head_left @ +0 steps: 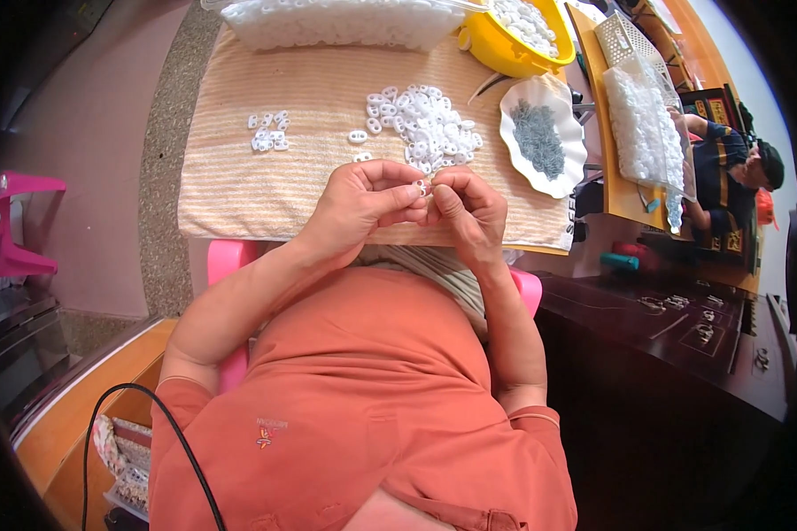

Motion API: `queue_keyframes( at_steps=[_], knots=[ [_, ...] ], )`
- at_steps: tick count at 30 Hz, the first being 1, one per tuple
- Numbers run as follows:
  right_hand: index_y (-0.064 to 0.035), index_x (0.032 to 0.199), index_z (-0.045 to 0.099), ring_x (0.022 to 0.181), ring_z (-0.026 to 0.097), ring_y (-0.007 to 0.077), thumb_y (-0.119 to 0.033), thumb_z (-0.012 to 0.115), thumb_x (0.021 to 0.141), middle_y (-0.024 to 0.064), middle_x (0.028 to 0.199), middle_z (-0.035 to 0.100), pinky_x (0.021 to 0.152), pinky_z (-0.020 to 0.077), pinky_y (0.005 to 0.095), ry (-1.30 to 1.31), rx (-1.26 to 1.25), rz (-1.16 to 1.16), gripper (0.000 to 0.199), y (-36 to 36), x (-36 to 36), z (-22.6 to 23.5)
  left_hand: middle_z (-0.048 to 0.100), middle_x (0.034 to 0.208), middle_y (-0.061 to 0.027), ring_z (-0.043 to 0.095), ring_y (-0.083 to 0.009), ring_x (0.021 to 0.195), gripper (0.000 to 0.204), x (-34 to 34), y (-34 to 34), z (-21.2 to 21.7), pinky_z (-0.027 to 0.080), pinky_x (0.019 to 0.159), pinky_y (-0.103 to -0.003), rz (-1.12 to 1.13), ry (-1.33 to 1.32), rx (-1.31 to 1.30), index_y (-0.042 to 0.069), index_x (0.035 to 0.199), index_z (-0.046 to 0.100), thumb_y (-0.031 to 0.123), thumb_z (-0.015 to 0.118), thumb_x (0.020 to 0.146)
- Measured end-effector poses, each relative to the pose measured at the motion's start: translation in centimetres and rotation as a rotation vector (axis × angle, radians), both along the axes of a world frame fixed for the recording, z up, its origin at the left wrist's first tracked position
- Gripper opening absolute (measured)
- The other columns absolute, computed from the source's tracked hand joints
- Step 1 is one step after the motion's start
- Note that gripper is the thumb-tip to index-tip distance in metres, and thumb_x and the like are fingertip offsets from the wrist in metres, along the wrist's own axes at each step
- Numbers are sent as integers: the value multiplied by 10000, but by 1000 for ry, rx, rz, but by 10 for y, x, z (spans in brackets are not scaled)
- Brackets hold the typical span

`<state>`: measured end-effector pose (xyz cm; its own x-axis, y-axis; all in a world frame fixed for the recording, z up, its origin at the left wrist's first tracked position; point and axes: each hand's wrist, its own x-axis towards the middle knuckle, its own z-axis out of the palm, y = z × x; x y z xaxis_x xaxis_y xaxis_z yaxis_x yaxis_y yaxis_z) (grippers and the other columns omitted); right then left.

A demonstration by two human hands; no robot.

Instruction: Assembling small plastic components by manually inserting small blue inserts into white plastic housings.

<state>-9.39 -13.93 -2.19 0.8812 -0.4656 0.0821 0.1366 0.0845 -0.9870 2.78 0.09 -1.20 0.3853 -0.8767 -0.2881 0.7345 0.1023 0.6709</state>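
Note:
My left hand (363,205) and my right hand (466,208) meet over the near edge of a striped beige cloth (239,177), fingertips pinched together on one small white plastic piece (422,187). Just beyond the hands lies a loose heap of similar white pieces (425,128). A smaller group of white pieces (268,131) sits to the left on the cloth, and a single piece (357,136) lies between the two. A white shell-shaped dish (549,168) to the right holds small grey parts (538,137).
A clear tray of white pieces (345,22) and a yellow bowl (514,53) of white pieces stand at the far edge. A bag of white pieces (646,128) lies on an orange table at right, where another person (735,173) sits. A pink stool (13,230) stands left.

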Motion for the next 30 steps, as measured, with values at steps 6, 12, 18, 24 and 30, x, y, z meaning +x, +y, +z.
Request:
queue_keyframes(
  at_steps=[6,12,18,24,30],
  knots=[
    [42,953,602,685,594,97,-6,566,927,65,903,589,618,502,205,12,-28,14,65,0,-1,0,665,935,-73,660,-130,836,182,0,0,2,574,777,-260,-16,-5,33,-12,1064,617,31,624,887],
    [41,949,600,708,589,93,11,563,923,64,911,584,627,498,203,14,-57,14,54,0,-2,0,666,942,-79,659,-128,835,186,0,1,3,571,775,-257,-31,3,36,-16,1066,618,36,627,887],
    [36,946,598,706,585,89,8,563,924,61,916,585,622,502,203,20,-68,13,49,-1,-2,-1,665,936,-78,657,-129,834,185,0,-1,1,571,773,-256,-26,0,43,-16,1063,620,41,630,887],
    [31,951,595,704,583,81,8,569,921,55,916,586,617,505,195,37,-96,13,46,-2,-3,0,664,931,-79,657,-131,832,186,0,0,2,570,771,-257,-19,5,29,-17,1061,621,41,632,885],
    [28,946,598,703,576,77,16,574,914,49,913,586,614,495,194,47,-116,10,42,-2,-3,1,665,933,-85,656,-134,832,188,0,0,0,569,772,-259,-22,4,38,-23,1064,620,34,628,885]
  ],
)
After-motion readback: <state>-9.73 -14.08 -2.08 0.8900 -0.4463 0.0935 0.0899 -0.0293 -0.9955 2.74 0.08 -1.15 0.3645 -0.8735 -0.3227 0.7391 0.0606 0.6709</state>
